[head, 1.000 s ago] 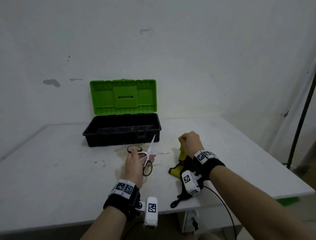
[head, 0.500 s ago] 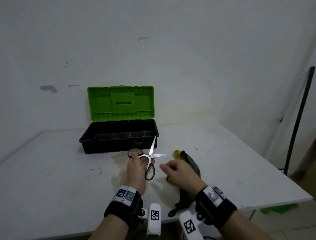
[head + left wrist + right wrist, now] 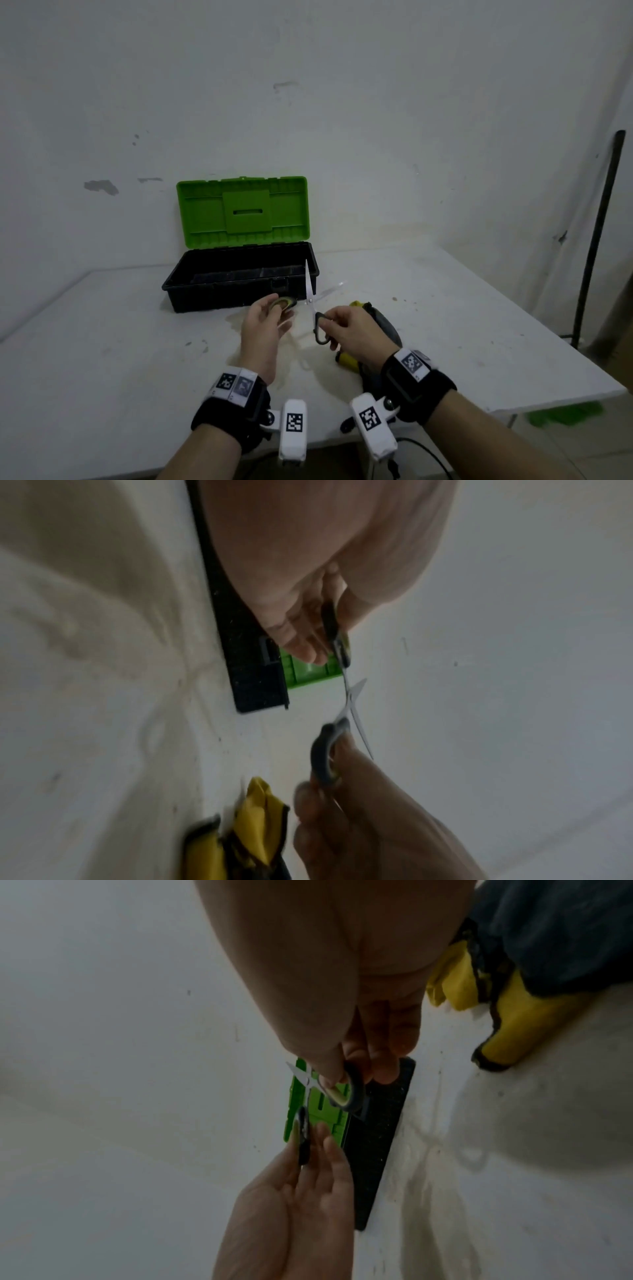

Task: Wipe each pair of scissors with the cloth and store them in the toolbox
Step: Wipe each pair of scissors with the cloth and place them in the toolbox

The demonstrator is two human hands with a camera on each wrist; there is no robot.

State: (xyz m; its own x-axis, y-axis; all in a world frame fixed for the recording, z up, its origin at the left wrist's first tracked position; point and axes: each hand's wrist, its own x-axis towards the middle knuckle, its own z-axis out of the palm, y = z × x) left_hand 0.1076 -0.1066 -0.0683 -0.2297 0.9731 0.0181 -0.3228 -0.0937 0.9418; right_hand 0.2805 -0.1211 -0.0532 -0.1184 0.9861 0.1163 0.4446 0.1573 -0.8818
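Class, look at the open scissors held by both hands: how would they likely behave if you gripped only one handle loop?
The scissors would probably swing at the pivot, since the blades stand splayed apart. They look stiff and light: thin metal blades, slim plastic loops. The left hand and right hand each pinch a loop, which likely steadies them; the bare blades look sharp.

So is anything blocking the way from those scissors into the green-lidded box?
Nothing visible does. The scissors, blades spread, are held by both hands, left hand and right hand, just in front of the toolbox. Its lid stands open and the black tray looks unobstructed.
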